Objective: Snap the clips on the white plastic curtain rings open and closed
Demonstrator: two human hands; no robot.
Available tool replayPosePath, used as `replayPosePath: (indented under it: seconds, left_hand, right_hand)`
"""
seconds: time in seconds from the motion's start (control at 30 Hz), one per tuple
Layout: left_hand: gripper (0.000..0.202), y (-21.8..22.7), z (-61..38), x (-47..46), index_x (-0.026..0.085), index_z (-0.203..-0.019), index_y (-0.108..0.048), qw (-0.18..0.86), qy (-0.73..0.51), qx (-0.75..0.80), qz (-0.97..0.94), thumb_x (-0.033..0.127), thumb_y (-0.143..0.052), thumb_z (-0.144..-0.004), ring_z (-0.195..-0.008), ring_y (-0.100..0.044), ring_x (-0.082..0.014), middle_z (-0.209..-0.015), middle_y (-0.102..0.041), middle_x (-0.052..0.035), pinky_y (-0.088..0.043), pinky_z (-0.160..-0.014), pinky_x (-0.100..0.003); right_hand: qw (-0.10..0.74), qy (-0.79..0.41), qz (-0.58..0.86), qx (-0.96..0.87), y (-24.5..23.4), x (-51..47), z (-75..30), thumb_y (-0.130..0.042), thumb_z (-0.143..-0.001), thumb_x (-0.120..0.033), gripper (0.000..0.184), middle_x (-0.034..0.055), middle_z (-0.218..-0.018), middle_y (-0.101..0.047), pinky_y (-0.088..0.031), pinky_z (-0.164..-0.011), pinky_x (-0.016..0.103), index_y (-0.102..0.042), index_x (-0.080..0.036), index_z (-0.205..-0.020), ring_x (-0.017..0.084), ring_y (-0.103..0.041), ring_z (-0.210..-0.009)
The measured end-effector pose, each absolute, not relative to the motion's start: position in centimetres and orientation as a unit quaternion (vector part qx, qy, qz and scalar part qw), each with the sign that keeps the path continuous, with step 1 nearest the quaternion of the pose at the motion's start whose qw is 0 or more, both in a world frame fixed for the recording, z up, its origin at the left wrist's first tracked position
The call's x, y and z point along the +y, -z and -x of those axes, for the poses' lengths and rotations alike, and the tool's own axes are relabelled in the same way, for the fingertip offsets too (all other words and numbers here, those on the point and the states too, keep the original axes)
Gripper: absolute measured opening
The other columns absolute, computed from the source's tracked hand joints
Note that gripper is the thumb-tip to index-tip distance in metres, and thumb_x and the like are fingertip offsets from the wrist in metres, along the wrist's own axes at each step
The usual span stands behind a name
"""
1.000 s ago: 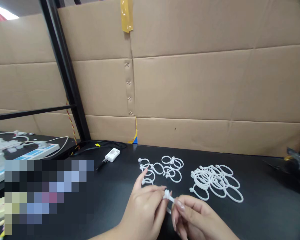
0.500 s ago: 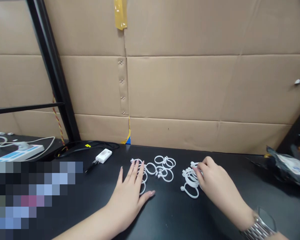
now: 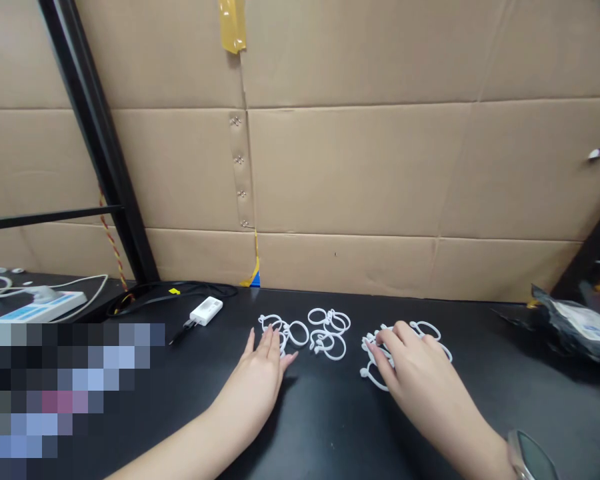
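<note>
My left hand [image 3: 257,380] lies palm down with its fingers stretched out over a cluster of thin white rings [image 3: 308,333], partly covering them. To the right of that hand sits a middle cluster of similar rings [image 3: 331,314], untouched, each with a small knob. My right hand [image 3: 417,365] rests over a third cluster of rings [image 3: 365,373], fingers bent and thumb apart from the index finger. Rings show on both sides of it; those under the palm are hidden. Neither hand visibly lifts a ring.
On the black table [image 3: 325,420] a white charger-like block [image 3: 207,311] lies at the back left, near black cables [image 3: 180,288]. A black plastic package [image 3: 575,330] is at the far right. A cardboard wall [image 3: 350,173] stands behind; a white power strip [image 3: 45,307] is left.
My right hand has spread from a closer pinch and sits lower over its cluster, where more rings show to the right. My left hand has drawn its fingers together a little over its rings.
</note>
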State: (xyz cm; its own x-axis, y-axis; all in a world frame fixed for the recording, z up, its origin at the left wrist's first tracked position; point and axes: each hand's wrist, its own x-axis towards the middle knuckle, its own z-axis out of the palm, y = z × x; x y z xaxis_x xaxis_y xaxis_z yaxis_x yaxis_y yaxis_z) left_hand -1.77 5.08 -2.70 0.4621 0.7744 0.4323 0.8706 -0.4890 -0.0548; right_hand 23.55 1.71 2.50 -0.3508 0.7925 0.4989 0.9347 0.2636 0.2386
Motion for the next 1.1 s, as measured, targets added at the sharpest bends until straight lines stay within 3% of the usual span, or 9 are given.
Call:
replayPosePath:
  seconds: [0.17,0.27,0.33,0.47,0.57,0.7,0.8,1.0,1.1]
  left_hand:
    - [0.054,1.4,2.1,4.7,-0.011,-0.113,-0.058,0.171,0.248,-0.482,0.823,0.03,-0.027,-0.098,-0.111,-0.057,-0.0382,-0.115,-0.056,-0.0356,-0.022,-0.104,-0.063]
    - [0.051,-0.3,2.0,3.6,-0.003,-0.115,-0.059,0.152,0.288,-0.463,0.825,0.03,-0.025,-0.098,-0.112,-0.058,-0.0316,-0.116,-0.061,-0.0264,-0.023,-0.108,-0.056]
    - [0.047,-1.5,1.7,2.7,0.011,-0.115,-0.062,0.107,0.311,-0.444,0.833,0.03,-0.022,-0.099,-0.111,-0.06,-0.0235,-0.117,-0.065,-0.0126,-0.031,-0.108,-0.047]
    - [0.043,-2.7,0.7,1.2,0.015,-0.111,-0.065,-0.386,0.46,-0.43,0.674,0.04,-0.033,-0.096,-0.108,-0.063,-0.0205,-0.111,-0.069,-0.008,-0.045,-0.098,-0.034]
    - [0.045,-2.6,0.1,1.0,0.01,-0.106,-0.067,-0.518,0.471,-0.393,0.595,0.041,-0.037,-0.095,-0.101,-0.066,-0.0227,-0.106,-0.071,-0.011,-0.047,-0.095,-0.034]
    - [0.046,-1.9,0.4,1.7,0.013,-0.108,-0.067,-0.328,0.409,-0.43,0.735,0.035,-0.028,-0.098,-0.102,-0.065,-0.0237,-0.108,-0.07,-0.0082,-0.049,-0.093,-0.036]
    - [0.036,-1.2,1.1,2.4,0.017,-0.114,-0.064,-0.149,0.351,-0.441,0.813,0.029,-0.036,-0.094,-0.114,-0.057,-0.026,-0.121,-0.064,-0.0087,-0.034,-0.106,-0.046]
    - [0.038,-1.1,1.5,2.5,0.014,-0.121,-0.059,-0.101,0.34,-0.423,0.834,0.026,-0.035,-0.093,-0.122,-0.051,-0.024,-0.129,-0.056,-0.0119,-0.028,-0.109,-0.047]
    - [0.038,-1.8,1.4,2.2,0.018,-0.112,-0.065,-0.185,0.374,-0.43,0.801,0.031,-0.033,-0.095,-0.12,-0.052,-0.0227,-0.123,-0.063,-0.0069,-0.031,-0.108,-0.043]
  right_hand:
    - [0.196,0.102,0.569,-0.792,-1.8,1.3,-22.6,-0.037,-0.095,-0.028,0.024,0.0054,-0.081,-0.054,-0.037,-0.07,0.042,-0.056,-0.02,-0.082,0.024,-0.05,-0.074]
    - [0.233,0.007,0.556,-0.798,-1.9,0.9,-22.1,-0.04,-0.094,-0.031,0.021,0.0023,-0.081,-0.055,-0.038,-0.074,0.043,-0.055,-0.023,-0.082,0.022,-0.049,-0.074]
    - [0.269,-0.099,0.539,-0.792,-2.1,0.5,-21.6,-0.041,-0.094,-0.033,0.019,0.0002,-0.079,-0.054,-0.041,-0.072,0.038,-0.055,-0.025,-0.084,0.02,-0.051,-0.072]
    - [0.325,-0.264,0.493,-0.763,-2.1,-0.6,-20.6,-0.041,-0.095,-0.032,0.014,-0.0021,-0.076,-0.052,-0.047,-0.065,0.027,-0.052,-0.028,-0.102,0.015,-0.054,-0.07]
    - [0.321,-0.221,0.444,-0.807,-2.0,-1.4,-20.1,-0.044,-0.092,-0.025,0.023,-0.0002,-0.087,-0.055,-0.048,-0.075,0.029,-0.046,-0.03,-0.115,0.015,-0.056,-0.079]
    - [0.294,-0.138,0.425,-0.845,-1.5,-1.7,-20.0,-0.045,-0.091,-0.02,0.029,0.0018,-0.092,-0.058,-0.048,-0.078,0.035,-0.046,-0.03,-0.119,0.018,-0.056,-0.083]
    - [0.301,-0.148,0.448,-0.829,-0.9,-1.4,-20.2,-0.043,-0.092,-0.021,0.025,0.0018,-0.091,-0.058,-0.048,-0.078,0.035,-0.048,-0.029,-0.115,0.018,-0.057,-0.081]
    - [0.316,-0.197,0.485,-0.791,0.1,-0.8,-20.4,-0.041,-0.094,-0.026,0.023,0.0022,-0.089,-0.058,-0.047,-0.078,0.038,-0.047,-0.029,-0.116,0.019,-0.056,-0.082]
    - [0.32,-0.217,0.485,-0.785,-0.2,-0.9,-20.2,-0.04,-0.094,-0.028,0.022,0.0016,-0.087,-0.057,-0.045,-0.08,0.039,-0.047,-0.029,-0.115,0.019,-0.055,-0.08]
